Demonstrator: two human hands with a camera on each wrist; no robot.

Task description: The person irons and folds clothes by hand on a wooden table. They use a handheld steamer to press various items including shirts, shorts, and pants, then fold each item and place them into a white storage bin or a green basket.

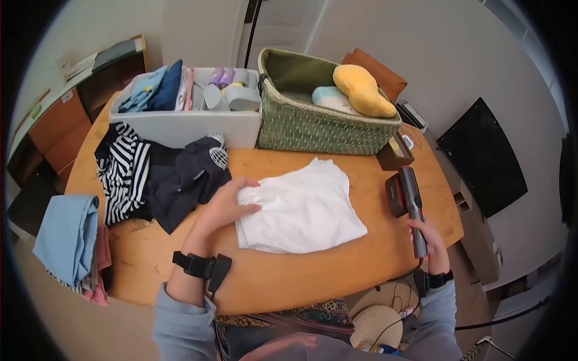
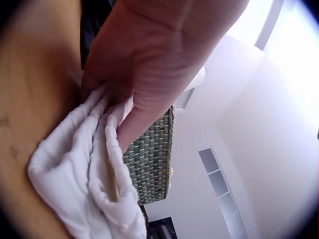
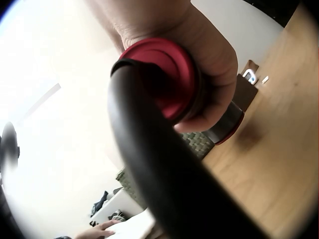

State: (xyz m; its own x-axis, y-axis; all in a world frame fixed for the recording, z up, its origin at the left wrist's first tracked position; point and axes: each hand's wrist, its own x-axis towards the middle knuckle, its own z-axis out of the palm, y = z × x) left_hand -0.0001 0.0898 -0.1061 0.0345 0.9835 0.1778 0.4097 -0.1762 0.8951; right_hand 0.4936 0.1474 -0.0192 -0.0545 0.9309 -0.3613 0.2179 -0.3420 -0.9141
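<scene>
A folded white garment (image 1: 304,210) with a gathered edge lies on the wooden table (image 1: 253,283). At its left end my left hand (image 1: 232,201) pinches the gathered edge between thumb and fingers. In the left wrist view the white fabric (image 2: 75,174) bunches up into this grip, and part of the fingers is hidden. My right hand (image 1: 426,236) grips the handle of a black handheld garment steamer (image 1: 409,192) at the table's right side, its head raised and apart from the garment. The steamer's thick black cord (image 3: 149,149) runs from its red base in the right wrist view.
Dark and striped clothes (image 1: 165,174) lie left of the garment. Folded blue and pink clothes (image 1: 66,237) hang over the left edge. Behind stand a white bin (image 1: 198,129) of folded clothes and a green woven basket (image 1: 325,132) with a yellow plush (image 1: 364,90). A small brown box (image 1: 394,157) sits beside it.
</scene>
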